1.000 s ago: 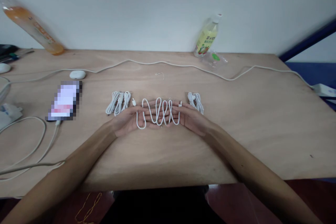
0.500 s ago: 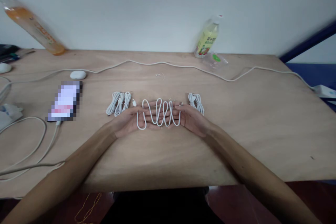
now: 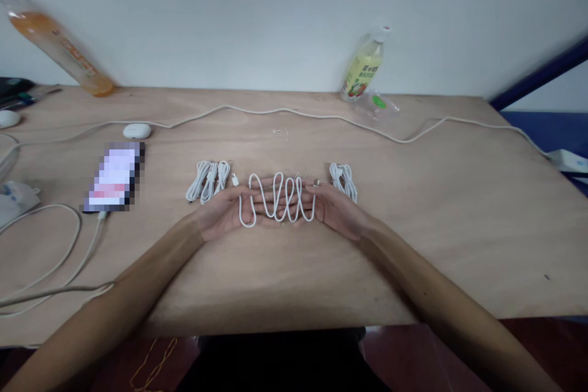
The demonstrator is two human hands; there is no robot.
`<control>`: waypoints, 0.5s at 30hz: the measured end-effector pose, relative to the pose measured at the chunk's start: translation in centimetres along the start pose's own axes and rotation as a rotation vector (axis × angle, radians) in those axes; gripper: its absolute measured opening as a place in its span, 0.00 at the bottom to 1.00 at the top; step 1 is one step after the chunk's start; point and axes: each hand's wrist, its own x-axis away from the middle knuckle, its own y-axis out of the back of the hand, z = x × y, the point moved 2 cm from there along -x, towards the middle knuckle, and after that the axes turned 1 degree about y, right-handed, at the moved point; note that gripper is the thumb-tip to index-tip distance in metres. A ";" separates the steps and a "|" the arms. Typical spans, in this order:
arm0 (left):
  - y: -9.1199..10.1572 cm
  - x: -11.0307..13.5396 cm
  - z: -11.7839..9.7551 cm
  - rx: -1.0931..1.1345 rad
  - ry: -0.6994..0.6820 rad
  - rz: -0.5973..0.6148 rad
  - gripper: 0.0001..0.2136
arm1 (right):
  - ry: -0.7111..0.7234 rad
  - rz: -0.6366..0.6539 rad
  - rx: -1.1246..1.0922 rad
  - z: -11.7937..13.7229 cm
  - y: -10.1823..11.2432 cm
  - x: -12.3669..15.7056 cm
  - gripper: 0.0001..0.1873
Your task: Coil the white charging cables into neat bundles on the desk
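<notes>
A white USB cable point(image 3: 274, 197) lies in zigzag loops across my fingers. My left hand point(image 3: 219, 211) holds one end under its thumb, with a white plug sticking up past it. At the other end, my right hand point(image 3: 339, 211) pins the cable with its thumb, near a metal-tipped plug. Both palms face up and the fingers meet or overlap beneath the loops. Beyond my left hand are several coiled white cables point(image 3: 209, 181) side by side. More coiled white cables point(image 3: 343, 180) rest just behind my right hand, which partly hides them.
A phone point(image 3: 113, 177) with a charging lead and a white earbud case point(image 3: 136, 130) lie to the left. A long white cord point(image 3: 282, 110) crosses the wooden table point(image 3: 459, 226). An orange drink bottle point(image 3: 59, 46) and a yellow-green bottle point(image 3: 362, 67) stand by the wall.
</notes>
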 end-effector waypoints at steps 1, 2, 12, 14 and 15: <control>0.0 0.0 0.0 0.001 0.000 0.000 0.33 | 0.001 0.000 0.001 0.0 0.0 0.0 0.18; 0.1 0.0 0.0 0.001 0.002 -0.003 0.33 | 0.001 0.001 0.002 0.0 0.0 0.0 0.17; 0.4 0.0 0.2 0.001 0.012 -0.006 0.31 | 0.010 0.017 0.005 -0.2 0.0 -0.1 0.16; 0.5 0.0 0.2 0.009 0.012 -0.004 0.31 | 0.014 0.019 0.008 -0.3 0.1 0.0 0.15; 0.5 0.0 0.2 0.016 0.011 -0.003 0.31 | 0.016 0.017 0.011 -0.3 0.1 0.0 0.16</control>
